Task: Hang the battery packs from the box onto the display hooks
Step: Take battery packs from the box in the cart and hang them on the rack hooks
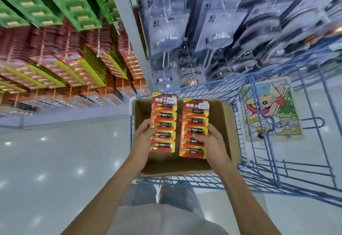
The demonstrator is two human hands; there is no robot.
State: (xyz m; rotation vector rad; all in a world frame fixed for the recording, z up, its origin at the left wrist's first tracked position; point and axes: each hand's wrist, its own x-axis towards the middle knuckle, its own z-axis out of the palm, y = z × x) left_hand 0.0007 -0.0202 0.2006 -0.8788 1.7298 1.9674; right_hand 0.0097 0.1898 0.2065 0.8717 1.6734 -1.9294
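Note:
Two long red battery packs are held side by side above an open cardboard box (227, 123). My left hand (143, 134) grips the left battery pack (163, 116) at its left edge, about the middle. My right hand (211, 140) holds the right battery pack (195, 121) from its right side, thumb across the front. Each pack shows several black cells on a red and yellow card with a price sticker at the top. The display hooks (74, 64) up on the left carry dense rows of red, yellow and green battery cards.
The box sits in a blue wire cart (259, 177) in front of my legs. A cartoon picture board (272, 108) stands in the cart's right section. Packaged shower heads (218, 38) hang on the rack straight ahead. Glossy white floor (55, 160) lies to the left.

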